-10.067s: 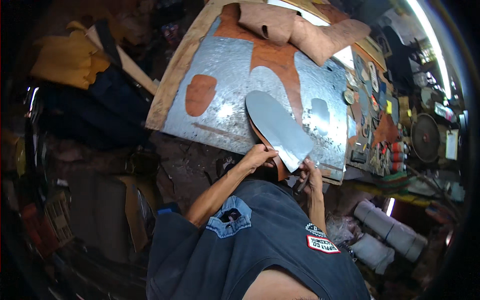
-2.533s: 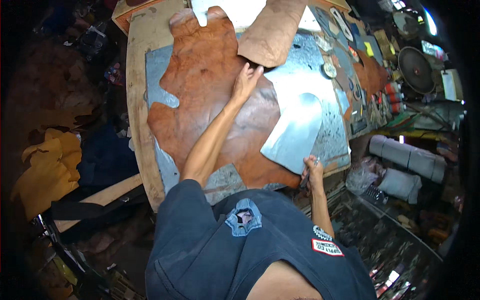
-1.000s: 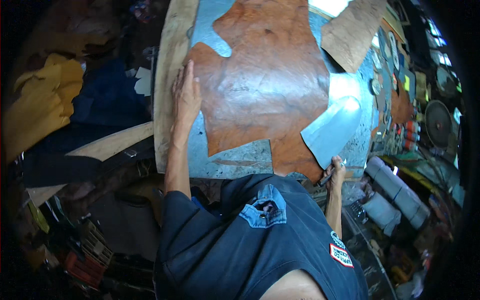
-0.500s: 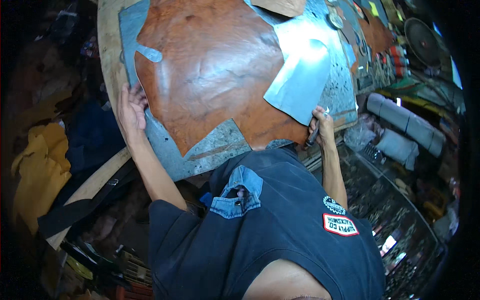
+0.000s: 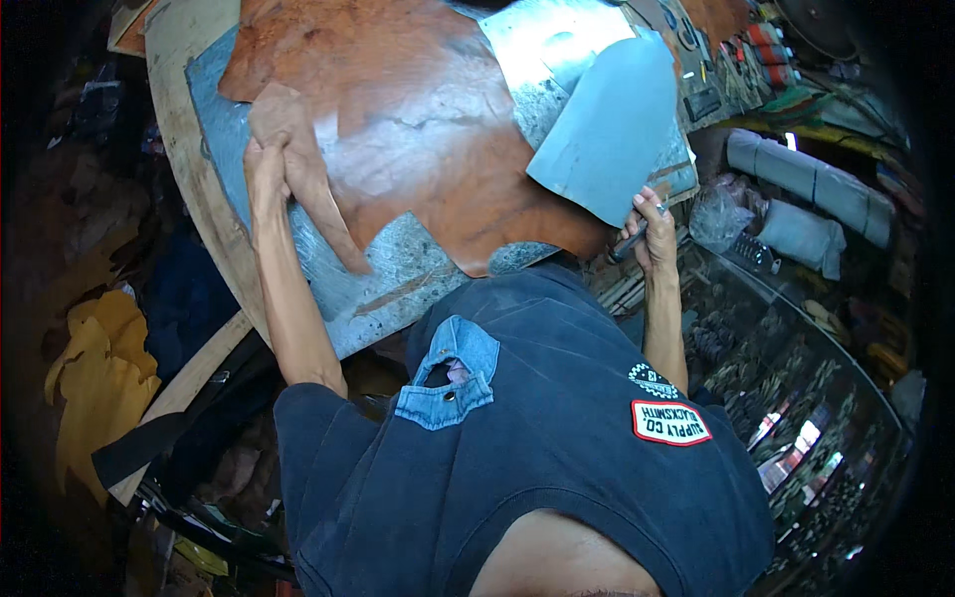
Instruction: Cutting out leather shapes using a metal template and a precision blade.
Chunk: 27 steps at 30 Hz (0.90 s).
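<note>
A large brown leather hide (image 5: 418, 129) lies spread over the worktable. My left hand (image 5: 267, 164) is closed on its left edge, and that edge is folded over so the paler underside (image 5: 298, 149) shows. At the right, my closed right hand (image 5: 657, 237) holds a short dark-handled tool (image 5: 627, 247); its working end cannot be made out. The same hand's fingers meet the lower corner of a smooth blue-grey sheet (image 5: 607, 129) with a rounded far end. This sheet slants over the hide's right side and a bright metal surface.
A scratched grey metal plate (image 5: 398, 261) covers the wooden tabletop (image 5: 189, 164). Hand tools (image 5: 731, 85) lie at the far right, with wrapped rolls (image 5: 811, 179) beyond the table. Yellow leather pieces (image 5: 99, 373) hang at the left. A dark glass-like panel (image 5: 756, 348) stands right of my body.
My left hand has gone from open beside the hide to gripping its left edge, which is now folded inward. The blue-grey sheet has shifted and tilted at my right hand. The view has moved slightly.
</note>
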Tool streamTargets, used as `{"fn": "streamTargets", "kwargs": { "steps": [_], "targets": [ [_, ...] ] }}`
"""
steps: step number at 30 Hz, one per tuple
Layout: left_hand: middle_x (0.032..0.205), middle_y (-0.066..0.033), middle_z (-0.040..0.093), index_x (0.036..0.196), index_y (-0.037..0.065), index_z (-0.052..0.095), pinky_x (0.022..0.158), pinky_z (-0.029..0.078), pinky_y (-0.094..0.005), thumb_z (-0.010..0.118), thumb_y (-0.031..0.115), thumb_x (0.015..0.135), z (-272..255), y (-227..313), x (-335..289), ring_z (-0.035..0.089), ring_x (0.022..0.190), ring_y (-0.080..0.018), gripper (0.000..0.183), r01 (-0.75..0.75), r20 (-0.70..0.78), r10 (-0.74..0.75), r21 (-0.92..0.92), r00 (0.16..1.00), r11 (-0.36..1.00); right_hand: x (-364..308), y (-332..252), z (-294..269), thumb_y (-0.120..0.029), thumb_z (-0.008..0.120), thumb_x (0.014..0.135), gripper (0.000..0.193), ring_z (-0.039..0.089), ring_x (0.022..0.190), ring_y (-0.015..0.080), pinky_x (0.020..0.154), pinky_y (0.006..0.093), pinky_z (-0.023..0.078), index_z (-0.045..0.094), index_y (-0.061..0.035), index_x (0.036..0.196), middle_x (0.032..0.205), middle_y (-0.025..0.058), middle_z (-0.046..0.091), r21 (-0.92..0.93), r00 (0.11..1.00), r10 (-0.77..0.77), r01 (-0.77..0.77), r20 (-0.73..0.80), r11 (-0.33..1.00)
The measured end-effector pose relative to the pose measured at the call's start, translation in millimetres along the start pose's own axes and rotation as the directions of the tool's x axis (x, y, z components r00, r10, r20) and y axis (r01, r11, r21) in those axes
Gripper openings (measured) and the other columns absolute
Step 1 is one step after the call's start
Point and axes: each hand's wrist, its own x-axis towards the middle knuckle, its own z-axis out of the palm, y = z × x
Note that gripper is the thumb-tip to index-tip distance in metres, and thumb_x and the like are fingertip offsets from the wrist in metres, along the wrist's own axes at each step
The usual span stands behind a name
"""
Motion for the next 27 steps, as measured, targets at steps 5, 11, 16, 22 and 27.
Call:
{"fn": "streamTargets", "kwargs": {
  "steps": [5,11,16,22,27],
  "targets": [
    [0.116,-0.0141,0.063,0.123,0.001,0.056,0.084,0.053,-0.0348,0.06,0.0,0.082,-23.5,20.1,58.2,0.064,0.101,-0.0242,0.04,0.002,-0.097,0.008,0.095,0.995,0.995,-14.8,2.7,-22.5,-0.013,0.061,0.09,0.032,0.049,0.053,0.0098,0.049,0.0272,0.045,0.052,0.0006,0.118,0.066,0.0008,0.051,0.069,0.999,-0.039,0.042,-0.036,0.997],
    [0.116,-0.0132,0.063,0.126,0.002,0.053,0.085,0.053,-0.0349,0.062,0.001,0.083,-40.1,21.7,60.9,0.063,0.103,-0.0249,0.044,0.084,-0.045,-0.077,0.172,0.996,0.981,-28.4,7.1,-27.6,-0.013,0.059,0.092,0.03,0.05,0.054,0.0093,0.05,0.0267,0.045,0.055,0.0022,0.117,0.067,0.001,0.053,0.022,0.997,-0.056,0.057,-0.045,0.998],
    [0.123,-0.0133,0.06,0.13,0.004,0.051,0.091,0.05,-0.035,0.064,0.004,0.083,-67.4,17.2,53.3,0.06,0.11,-0.0237,0.048,0.012,0.06,-0.024,0.195,0.998,0.981,-28.2,2.9,-35.3,-0.014,0.058,0.093,0.029,0.049,0.054,0.0093,0.05,0.0267,0.045,0.056,0.0026,0.116,0.065,0.0006,0.051,-0.046,0.997,-0.077,0.076,-0.015,0.996],
    [0.128,-0.0198,0.055,0.132,0.002,0.049,0.098,0.044,-0.0419,0.063,0.019,0.087,-33.2,29.4,26.0,0.053,0.119,-0.0333,0.05,-0.403,0.069,0.58,0.785,0.812,0.47,-21.6,-13.3,-37.1,-0.013,0.057,0.094,0.028,0.049,0.056,0.0094,0.052,0.0276,0.047,0.055,0.0026,0.117,0.07,0.0012,0.052,-0.046,0.982,-0.183,0.181,-0.039,0.982],
    [0.136,-0.0283,0.045,0.128,0.006,0.054,0.099,0.038,-0.0576,0.059,0.043,0.09,32.8,20.2,-19.7,0.039,0.128,-0.049,0.054,-0.326,0.438,0.689,0.897,0.578,-0.297,-14.8,-23.4,-41.2,-0.013,0.057,0.094,0.03,0.05,0.057,0.0105,0.053,0.0277,0.046,0.054,0.0033,0.119,0.077,0.0021,0.055,-0.003,0.971,-0.239,0.239,-0.016,0.971]
  ]
}}
